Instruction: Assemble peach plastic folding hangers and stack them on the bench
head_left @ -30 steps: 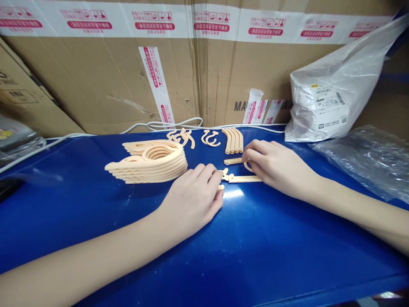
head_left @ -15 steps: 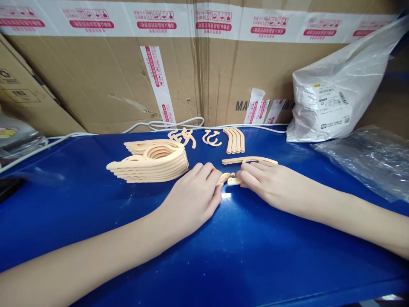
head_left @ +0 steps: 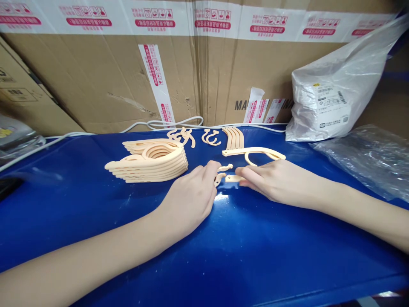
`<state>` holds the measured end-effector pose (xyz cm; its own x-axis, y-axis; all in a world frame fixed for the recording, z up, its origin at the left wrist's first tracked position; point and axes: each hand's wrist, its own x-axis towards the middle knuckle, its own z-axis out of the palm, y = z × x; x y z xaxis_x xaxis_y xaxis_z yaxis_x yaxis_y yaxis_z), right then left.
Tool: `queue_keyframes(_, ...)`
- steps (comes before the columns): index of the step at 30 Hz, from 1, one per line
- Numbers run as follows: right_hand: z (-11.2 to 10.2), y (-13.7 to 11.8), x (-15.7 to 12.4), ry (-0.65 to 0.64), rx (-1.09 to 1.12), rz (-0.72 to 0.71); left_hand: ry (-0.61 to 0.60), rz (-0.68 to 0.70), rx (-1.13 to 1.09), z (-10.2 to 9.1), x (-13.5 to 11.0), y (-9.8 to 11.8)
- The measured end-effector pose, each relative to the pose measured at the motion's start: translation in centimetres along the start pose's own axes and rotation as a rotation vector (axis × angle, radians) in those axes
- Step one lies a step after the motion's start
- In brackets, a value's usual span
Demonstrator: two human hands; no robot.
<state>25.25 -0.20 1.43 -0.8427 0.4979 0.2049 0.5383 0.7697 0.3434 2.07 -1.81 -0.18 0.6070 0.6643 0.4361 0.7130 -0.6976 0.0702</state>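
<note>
Two hands, the left hand (head_left: 191,200) and the right hand (head_left: 275,181), meet on a blue tabletop (head_left: 255,247) carrying one stack of peach hanger pieces (head_left: 150,164), at least six layers showing, the exact number unclear. Behind lie four curved strips (head_left: 234,138) side by side, a pair of small hooks (head_left: 211,137) and one cluster of hooks (head_left: 182,136) too tangled to count. One long curved arm (head_left: 258,149), two small hooked bits (head_left: 225,167) and one short bar (head_left: 232,178) lie at the fingers (head_left: 247,172); two plastic bags (head_left: 332,85) stand to the right.
</note>
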Motion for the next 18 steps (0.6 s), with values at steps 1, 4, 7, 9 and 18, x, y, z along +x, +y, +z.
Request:
queue_keyframes(1, 0.06, 0.13, -0.03, 0.008, -0.013, 0.007, 0.008, 0.004, -0.001, -0.01, 0.0, 0.02)
queue_keyframes(4, 0.12, 0.48, -0.08, 0.037, -0.018, 0.021, 0.039, 0.018, 0.003, -0.05, -0.03, 0.11)
queue_keyframes(7, 0.01, 0.72, -0.13, 0.053, 0.007, 0.025, 0.043, 0.0, -0.008, -0.02, -0.05, 0.12)
queue_keyframes(9, -0.12, 0.81, -0.18, 0.082, 0.012, 0.013, 0.02, -0.025, -0.043, 0.07, -0.05, 0.04)
queue_keyframes(18, -0.46, 0.81, -0.28, 0.191, 0.024, -0.028, 0.06, 0.015, -0.157, 0.03, 0.05, -0.11)
